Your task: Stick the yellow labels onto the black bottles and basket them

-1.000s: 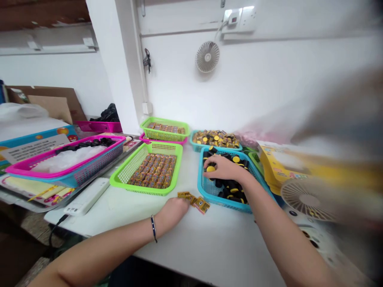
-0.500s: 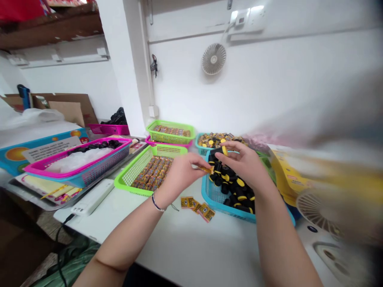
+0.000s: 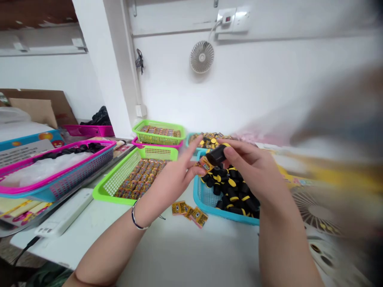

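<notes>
The black tube (image 3: 217, 155) is pinched in the right hand (image 3: 257, 169), its nine-o'clock end at the yellow label (image 3: 205, 164) held by the left hand (image 3: 175, 175), with the blue basket (image 3: 221, 214) at five o'clock, loose labels (image 3: 199, 216) at seven, and the fan (image 3: 202, 57) near twelve.

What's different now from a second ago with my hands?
Your left hand rose from the white table and now pinches a small yellow printed label. Your right hand lifted from the blue plastic basket, gripping a black plastic cylinder with a yellow end. The label is at the cylinder's other end. The loose labels and nearer green plastic basket stayed put.
</notes>
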{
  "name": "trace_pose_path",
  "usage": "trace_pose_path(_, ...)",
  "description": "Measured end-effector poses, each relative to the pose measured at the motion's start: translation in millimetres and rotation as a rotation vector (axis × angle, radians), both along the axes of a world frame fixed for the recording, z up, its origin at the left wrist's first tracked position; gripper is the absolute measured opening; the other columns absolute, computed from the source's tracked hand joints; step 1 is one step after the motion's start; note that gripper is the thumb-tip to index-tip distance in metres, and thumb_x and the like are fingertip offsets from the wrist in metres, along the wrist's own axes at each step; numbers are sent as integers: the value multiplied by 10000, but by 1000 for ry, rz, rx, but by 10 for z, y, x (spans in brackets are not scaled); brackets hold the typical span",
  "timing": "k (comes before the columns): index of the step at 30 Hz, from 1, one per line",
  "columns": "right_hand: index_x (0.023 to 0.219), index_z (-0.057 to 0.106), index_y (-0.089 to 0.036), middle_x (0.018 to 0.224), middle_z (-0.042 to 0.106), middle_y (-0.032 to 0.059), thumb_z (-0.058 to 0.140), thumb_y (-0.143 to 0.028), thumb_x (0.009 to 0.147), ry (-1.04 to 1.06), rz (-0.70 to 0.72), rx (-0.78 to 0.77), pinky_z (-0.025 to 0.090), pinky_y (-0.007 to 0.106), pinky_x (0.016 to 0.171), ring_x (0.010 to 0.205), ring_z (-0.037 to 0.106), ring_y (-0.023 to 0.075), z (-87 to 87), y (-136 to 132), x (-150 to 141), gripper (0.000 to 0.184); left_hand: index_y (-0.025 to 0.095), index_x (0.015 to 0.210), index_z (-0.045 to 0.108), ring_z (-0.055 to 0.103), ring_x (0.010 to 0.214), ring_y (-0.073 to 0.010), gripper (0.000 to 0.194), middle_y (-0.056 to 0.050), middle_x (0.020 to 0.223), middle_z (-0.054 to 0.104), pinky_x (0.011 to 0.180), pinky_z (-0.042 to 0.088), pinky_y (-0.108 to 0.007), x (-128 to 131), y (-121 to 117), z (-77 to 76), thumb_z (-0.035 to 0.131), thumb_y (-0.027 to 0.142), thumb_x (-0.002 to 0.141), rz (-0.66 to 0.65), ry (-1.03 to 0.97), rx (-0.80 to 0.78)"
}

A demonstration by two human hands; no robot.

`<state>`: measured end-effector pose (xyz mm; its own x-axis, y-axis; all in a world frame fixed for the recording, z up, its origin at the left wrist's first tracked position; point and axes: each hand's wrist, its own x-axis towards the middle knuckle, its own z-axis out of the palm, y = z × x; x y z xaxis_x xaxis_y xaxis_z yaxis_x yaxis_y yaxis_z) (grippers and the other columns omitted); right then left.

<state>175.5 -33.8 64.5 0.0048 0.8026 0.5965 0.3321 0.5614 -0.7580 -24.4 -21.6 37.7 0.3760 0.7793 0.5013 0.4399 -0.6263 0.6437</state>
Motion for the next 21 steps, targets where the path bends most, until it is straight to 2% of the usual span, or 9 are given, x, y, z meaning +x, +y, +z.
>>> trace_pose_path(6, 1112, 729, -229, 656, 614, -8, 702, -432, 833, -11, 69, -44, 484, 236, 552, 604, 554, 113, -27, 8, -23, 346, 334, 1531, 250, 708, 758, -179, 672, 4, 868, 771, 799, 525, -318, -11, 5, 6, 565, 282, 940, -21, -117, 51)
trace_pose_path(10, 1087, 725, -260, 724, 622, -4, 767, -367, 775, -13, 190, -43, 462, 227, 527, 629, 543, 111, -73, 28, -19, 332, 311, 1493, 338, 728, 893, -227, 737, -40, 952, 765, 812, 559, -338, 3, 1, -6, 700, 338, 853, -103, -287, 36)
trace_pose_path(15, 1014, 715, -260, 839, 648, 9, 828, -309, 699, -6, 297, -55, 498, 245, 571, 689, 582, 124, -108, 12, -55, 338, 299, 1512, 283, 710, 1002, -241, 903, -70, 1016, 749, 862, 575, -353, -10, -7, -14, 791, 295, 765, -181, -380, 27)
trace_pose_path(18, 967, 697, -235, 721, 619, -18, 852, -356, 665, -71, 224, -69, 485, 240, 547, 616, 561, 113, -128, -4, -140, 360, 307, 1502, 307, 706, 1021, -242, 894, -68, 1049, 744, 912, 570, -371, -17, -21, -33, 795, 253, 755, -171, -364, 63)
trace_pose_path(21, 801, 657, -197, 553, 519, -54, 846, -450, 650, -147, -17, 24, 388, 218, 448, 491, 461, 85, -151, -12, -232, 350, 340, 1486, 325, 716, 999, -224, 853, -34, 1020, 753, 928, 570, -362, 7, -41, -71, 776, 224, 772, -132, -348, 107)
